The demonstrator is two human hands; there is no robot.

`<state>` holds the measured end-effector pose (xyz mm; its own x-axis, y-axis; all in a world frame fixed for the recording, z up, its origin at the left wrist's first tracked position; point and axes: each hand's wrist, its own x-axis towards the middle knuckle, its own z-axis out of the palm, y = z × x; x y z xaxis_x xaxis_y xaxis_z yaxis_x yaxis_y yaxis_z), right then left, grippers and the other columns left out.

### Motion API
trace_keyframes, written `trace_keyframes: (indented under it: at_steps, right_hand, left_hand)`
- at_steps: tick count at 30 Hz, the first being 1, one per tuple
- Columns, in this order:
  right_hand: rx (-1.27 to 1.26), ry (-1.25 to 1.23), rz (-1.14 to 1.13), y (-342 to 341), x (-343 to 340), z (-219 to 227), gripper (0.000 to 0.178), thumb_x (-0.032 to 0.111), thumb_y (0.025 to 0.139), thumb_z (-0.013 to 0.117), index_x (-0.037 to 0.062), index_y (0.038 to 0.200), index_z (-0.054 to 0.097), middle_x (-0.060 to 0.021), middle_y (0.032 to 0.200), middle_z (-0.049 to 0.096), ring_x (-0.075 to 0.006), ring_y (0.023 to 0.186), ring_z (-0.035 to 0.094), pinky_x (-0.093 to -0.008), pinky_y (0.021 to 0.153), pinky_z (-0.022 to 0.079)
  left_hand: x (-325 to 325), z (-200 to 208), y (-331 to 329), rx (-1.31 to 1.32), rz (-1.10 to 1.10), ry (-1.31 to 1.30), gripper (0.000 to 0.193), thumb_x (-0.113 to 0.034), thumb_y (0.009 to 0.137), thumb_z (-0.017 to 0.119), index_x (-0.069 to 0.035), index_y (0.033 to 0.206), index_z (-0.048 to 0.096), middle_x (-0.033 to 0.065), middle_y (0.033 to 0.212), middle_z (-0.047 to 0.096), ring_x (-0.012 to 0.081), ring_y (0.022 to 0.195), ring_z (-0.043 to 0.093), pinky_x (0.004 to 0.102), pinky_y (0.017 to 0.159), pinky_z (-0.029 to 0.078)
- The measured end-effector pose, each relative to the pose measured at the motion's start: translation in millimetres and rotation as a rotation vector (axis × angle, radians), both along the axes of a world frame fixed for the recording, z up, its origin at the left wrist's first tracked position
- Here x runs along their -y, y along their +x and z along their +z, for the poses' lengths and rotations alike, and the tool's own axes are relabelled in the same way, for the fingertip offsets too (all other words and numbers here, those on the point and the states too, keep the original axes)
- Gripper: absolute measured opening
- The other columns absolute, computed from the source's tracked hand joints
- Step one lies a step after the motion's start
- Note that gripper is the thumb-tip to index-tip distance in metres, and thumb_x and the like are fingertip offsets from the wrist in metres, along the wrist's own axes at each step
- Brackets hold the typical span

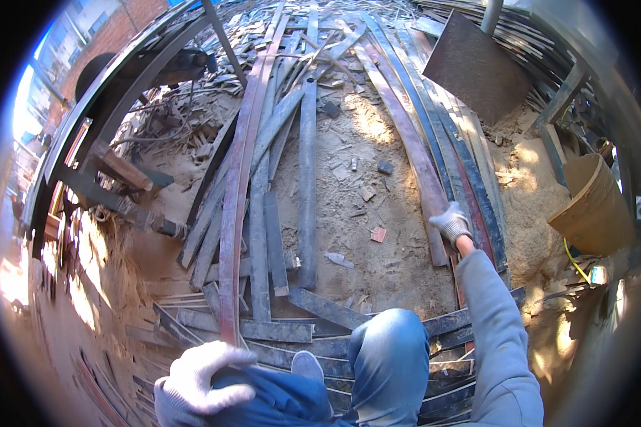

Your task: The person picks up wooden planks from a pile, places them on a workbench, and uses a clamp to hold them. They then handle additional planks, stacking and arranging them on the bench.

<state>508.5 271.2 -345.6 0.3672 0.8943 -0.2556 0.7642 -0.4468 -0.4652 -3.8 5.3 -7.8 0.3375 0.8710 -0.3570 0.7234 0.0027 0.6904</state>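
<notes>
My right hand (pixel 451 222), in a pale knit glove, is stretched forward and closed on the edge of a long reddish-brown wooden plank (pixel 408 135). Its fingertips are partly hidden behind the plank. Dark blue-black planks (pixel 445 153) lie lengthwise just right of it. My left hand (pixel 210 377), gloved the same way, hovers over my left thigh, thumb and fingers apart, with nothing in it. Just ahead of that hand is the near end of another long reddish plank (pixel 236 213). Short dark boards (pixel 320 346) lie crosswise under my legs.
Grey boards (pixel 307 178) lie lengthwise at centre left. Wood scraps and chips (pixel 384 167) litter the sandy ground. A metal-framed machine (pixel 132 78) stands at left. On the right are a brown panel (pixel 477 71), a yellowish bucket-like container (pixel 592 206) and stacked strips (pixel 548 57).
</notes>
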Motion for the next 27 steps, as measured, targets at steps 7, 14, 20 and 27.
trace_keyframes:
  at_steps: [7,14,20,27]
  right_hand:
    - [-0.241,-0.218,-0.083,-3.3,340.8,-23.0,0.077,0.038,0.070,0.088,0.0011,0.132,0.058,-0.0276,0.123,0.071,-0.0451,0.118,0.069,-0.0518,0.100,0.056]
    - [-0.087,-0.506,-0.153,18.0,736.8,59.0,0.081,0.054,0.063,0.097,0.0063,0.121,0.066,-0.0182,0.103,0.075,-0.0353,0.095,0.073,-0.0473,0.083,0.058]
    - [-0.056,-0.323,-0.277,-38.5,829.4,111.9,0.030,0.032,0.086,0.089,0.0082,0.094,0.073,-0.0134,0.077,0.071,-0.0335,0.068,0.068,-0.0469,0.060,0.053]
    - [-0.080,-0.270,-0.356,-74.4,795.4,99.1,0.028,0.032,0.087,0.087,0.0085,0.094,0.073,-0.0144,0.078,0.070,-0.0348,0.068,0.068,-0.0470,0.060,0.053]
  left_hand:
    - [-22.7,-29.2,-9.8,0.505,0.100,-0.166,0.066,-0.048,0.093,0.079,0.003,0.135,0.068,0.0197,0.120,0.076,0.0306,0.113,0.074,0.0409,0.101,0.057]
    - [-117.7,-236.5,52.2,0.409,0.201,-0.331,0.063,-0.039,0.107,0.065,-0.002,0.155,0.050,0.0172,0.145,0.064,0.0279,0.130,0.065,0.0427,0.112,0.050]
    - [-105.9,-372.9,244.9,0.994,0.156,-0.981,0.127,-0.091,0.091,0.041,0.004,0.169,0.006,0.0282,0.174,0.020,0.0410,0.159,0.028,0.0555,0.129,0.029]
    - [-82.4,-328.7,323.0,1.383,0.266,-1.225,0.096,-0.077,0.099,0.052,0.007,0.145,0.041,0.0162,0.091,0.068,0.0364,0.087,0.070,0.0624,0.098,0.053]
